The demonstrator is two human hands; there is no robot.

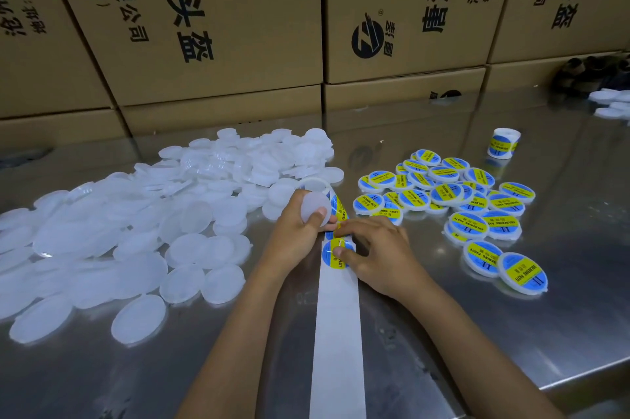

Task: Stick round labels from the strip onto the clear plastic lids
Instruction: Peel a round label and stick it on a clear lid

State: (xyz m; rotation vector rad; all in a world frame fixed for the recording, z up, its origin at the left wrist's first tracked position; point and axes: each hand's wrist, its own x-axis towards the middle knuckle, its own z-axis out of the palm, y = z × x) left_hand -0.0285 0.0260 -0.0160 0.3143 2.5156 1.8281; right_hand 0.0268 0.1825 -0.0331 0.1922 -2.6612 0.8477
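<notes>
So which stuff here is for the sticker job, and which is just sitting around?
For the job:
left hand, holding a bare lid
right hand, fingers on a label
strip
bare lid pile
labelled lids

Just lying about:
boxes
label roll
far lids

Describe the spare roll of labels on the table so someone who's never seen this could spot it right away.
Start at the steel table and find the heap of labelled lids on its right half. Beyond that heap, toward the cardboard boxes, the spare roll stands by itself. Unlike the flat lids, it is a small upright cylinder, wound with blue and yellow labels.
</notes>
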